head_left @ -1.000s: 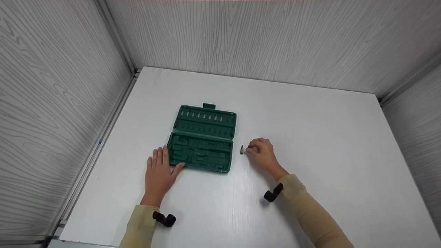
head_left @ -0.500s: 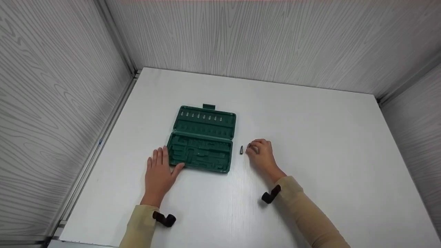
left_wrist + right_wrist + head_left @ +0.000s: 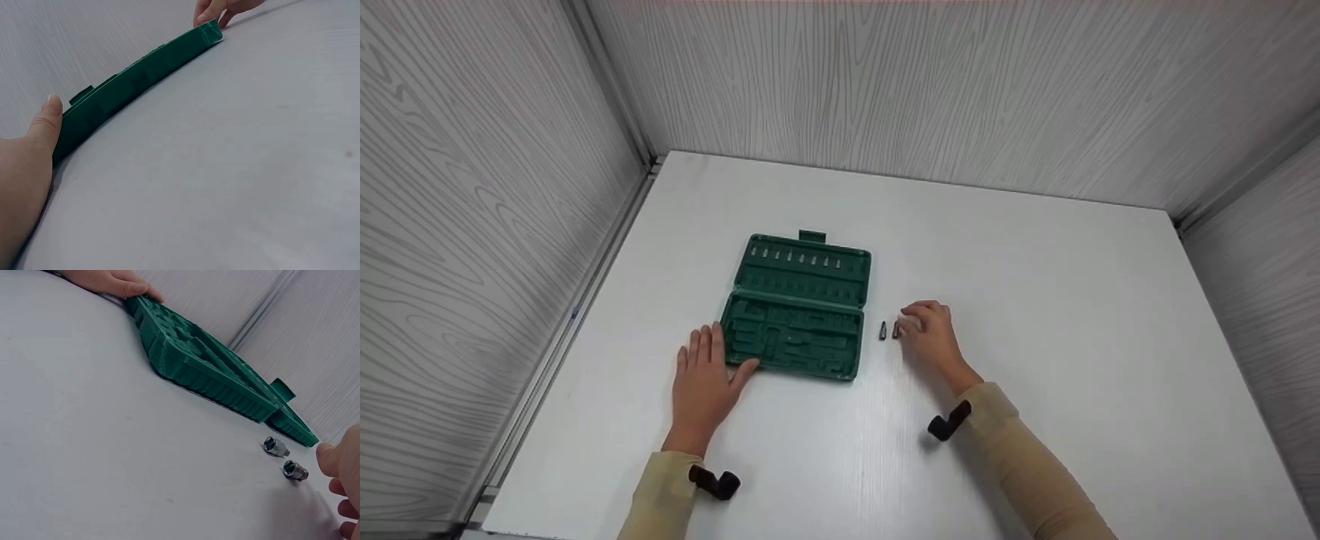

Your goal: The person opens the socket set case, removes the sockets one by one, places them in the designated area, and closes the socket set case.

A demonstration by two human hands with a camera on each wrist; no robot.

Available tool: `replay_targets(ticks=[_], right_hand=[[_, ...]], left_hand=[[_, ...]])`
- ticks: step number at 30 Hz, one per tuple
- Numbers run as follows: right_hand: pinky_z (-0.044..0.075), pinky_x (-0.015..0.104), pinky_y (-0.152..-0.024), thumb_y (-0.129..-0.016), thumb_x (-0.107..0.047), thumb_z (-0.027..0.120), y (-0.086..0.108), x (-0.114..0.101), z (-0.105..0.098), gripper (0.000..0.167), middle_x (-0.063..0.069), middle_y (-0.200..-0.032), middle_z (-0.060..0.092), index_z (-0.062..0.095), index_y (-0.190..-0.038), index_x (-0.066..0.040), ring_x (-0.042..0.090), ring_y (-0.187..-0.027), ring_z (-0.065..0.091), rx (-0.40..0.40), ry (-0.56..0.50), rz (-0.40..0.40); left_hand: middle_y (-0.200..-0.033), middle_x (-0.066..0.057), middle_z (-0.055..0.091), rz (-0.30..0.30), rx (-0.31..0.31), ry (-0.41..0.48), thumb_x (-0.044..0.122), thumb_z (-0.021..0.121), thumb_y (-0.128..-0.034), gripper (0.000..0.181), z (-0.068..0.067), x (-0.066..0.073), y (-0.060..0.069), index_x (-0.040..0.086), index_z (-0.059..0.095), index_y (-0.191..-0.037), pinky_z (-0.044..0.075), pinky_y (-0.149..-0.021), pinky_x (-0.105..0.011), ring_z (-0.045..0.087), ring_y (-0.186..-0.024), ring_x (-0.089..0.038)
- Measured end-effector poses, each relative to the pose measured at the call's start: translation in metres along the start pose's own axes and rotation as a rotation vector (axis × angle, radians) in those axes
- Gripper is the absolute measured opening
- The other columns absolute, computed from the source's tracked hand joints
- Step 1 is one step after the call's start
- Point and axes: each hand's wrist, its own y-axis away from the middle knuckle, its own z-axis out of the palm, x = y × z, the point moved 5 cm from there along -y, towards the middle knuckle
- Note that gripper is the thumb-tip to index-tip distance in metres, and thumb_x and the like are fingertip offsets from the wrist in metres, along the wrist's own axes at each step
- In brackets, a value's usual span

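An unfolded green tool case (image 3: pixel 791 369) lies on the white table. In the head view my left hand (image 3: pixel 703 394) rests at its left end, fingers straight, thumb against the front edge. Two small metal socket bits lie side by side to the right of the case: the nearer-to-case socket bit (image 3: pixel 883 331) and another socket bit (image 3: pixel 896 330). My right hand (image 3: pixel 934 337) is just beside the second one. The right wrist view shows its thumb and loosely bent fingers apart from both bits (image 3: pixel 295 471), holding nothing.
Several small silver bits (image 3: pixel 802 259) stand in a row in the far half of the case, whose latch tab (image 3: pixel 812 235) points backward. Moulded slots fill the near half. Walls with a wood-grain pattern (image 3: pixel 847 82) enclose the table at the back and sides.
My right hand has set down the second socket bit beside the first and loosened its fingers from it. The left hand keeps its place on the case. The head view has shifted slightly.
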Motion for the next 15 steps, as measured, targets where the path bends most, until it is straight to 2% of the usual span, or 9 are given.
replay_targets(ticks=[4, 9, 15], right_hand=[[0.038, 0.042, -0.095, -0.09, -0.016, 0.062, -0.008, -0.004, 0.0, 0.023, 0.012, -0.115, 0.053, 0.066, -0.108, -0.003, 0.027, -0.11, 0.044, -0.02, -0.02, 0.005], [0.04, 0.043, -0.094, -0.091, -0.016, 0.062, -0.022, -0.012, 0.001, 0.024, 0.012, -0.112, 0.056, 0.065, -0.109, -0.002, 0.028, -0.109, 0.048, -0.008, -0.021, -0.028], [0.043, 0.04, -0.091, -0.093, -0.017, 0.059, -0.039, -0.032, 0.014, 0.027, 0.009, -0.11, 0.057, 0.063, -0.114, -0.001, 0.024, -0.106, 0.051, -0.041, -0.068, -0.007]], left_hand=[[-0.147, -0.025, 0.026, 0.003, 0.021, -0.001, 0.066, 0.037, -0.0884, 0.092, 0.0, -0.001, 0.003, -0.002, 0.019, -0.146, 0.013, -0.108, -0.053, 0.017, -0.137, -0.038], [-0.145, -0.026, 0.028, 0.035, 0.062, -0.019, 0.064, 0.04, -0.0892, 0.09, 0.0, 0.0, 0.0, -0.003, 0.021, -0.146, 0.015, -0.108, -0.053, 0.02, -0.136, -0.038], [-0.146, -0.025, 0.027, 0.024, 0.046, -0.02, 0.064, 0.04, -0.0889, 0.09, 0.001, 0.001, -0.001, -0.002, 0.02, -0.146, 0.014, -0.108, -0.052, 0.019, -0.137, -0.038]])
